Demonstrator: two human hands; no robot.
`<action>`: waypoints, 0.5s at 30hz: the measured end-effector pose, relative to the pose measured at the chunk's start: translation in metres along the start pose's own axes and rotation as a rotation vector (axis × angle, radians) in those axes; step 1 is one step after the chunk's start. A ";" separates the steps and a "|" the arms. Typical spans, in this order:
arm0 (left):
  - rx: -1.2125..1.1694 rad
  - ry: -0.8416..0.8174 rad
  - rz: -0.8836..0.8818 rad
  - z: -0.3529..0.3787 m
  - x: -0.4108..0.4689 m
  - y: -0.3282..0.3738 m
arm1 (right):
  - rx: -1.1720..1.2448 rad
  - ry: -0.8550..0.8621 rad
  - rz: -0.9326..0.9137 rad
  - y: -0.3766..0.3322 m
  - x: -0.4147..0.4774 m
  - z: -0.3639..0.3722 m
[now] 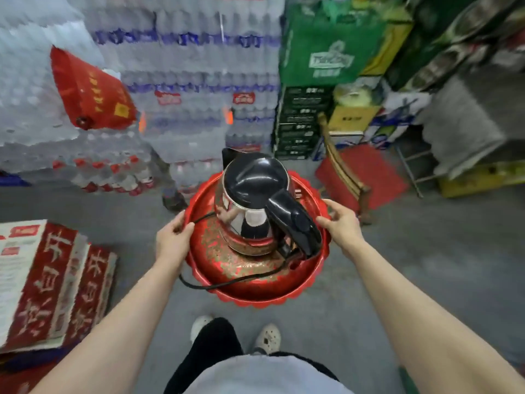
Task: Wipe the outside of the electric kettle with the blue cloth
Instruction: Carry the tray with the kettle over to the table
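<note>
Both arms reached forward; the left hand (pixel 174 237) and right hand (pixel 341 223) gripped opposite edges of the red tray (pixel 255 291).

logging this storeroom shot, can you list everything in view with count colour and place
electric kettle: one, steel body with black lid and handle, standing on the tray
tray: one, red with gold pattern, scalloped rim, held at centre
cord: one, black, trailing over the tray's near rim
bottled water packs: many, clear, stacked behind
red bag: one, upper left on the packs
cartons: several, red and white, left floor
green bag: one, upper right
dark crates: a stack, below the green bag
red mat: one, right floor
blue cloth: none visible
shoes: two, pale, bottom centre
left hand: gripping the tray's left rim
right hand: gripping the right rim
</note>
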State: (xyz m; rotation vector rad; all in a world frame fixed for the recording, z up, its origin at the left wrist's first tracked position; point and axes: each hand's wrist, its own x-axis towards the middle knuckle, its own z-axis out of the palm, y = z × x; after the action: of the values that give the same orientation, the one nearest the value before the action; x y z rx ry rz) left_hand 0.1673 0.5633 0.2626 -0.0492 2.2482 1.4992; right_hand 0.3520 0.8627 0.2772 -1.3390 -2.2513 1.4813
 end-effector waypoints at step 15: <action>0.132 -0.582 0.105 0.453 0.068 0.188 | 0.260 0.559 0.333 0.143 0.099 -0.325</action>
State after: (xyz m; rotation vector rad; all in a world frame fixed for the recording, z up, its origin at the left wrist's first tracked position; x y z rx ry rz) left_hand 0.2076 1.0566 0.2570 0.4884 1.8825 1.2070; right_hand 0.5524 1.1717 0.2965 -1.8171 -1.4979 1.2174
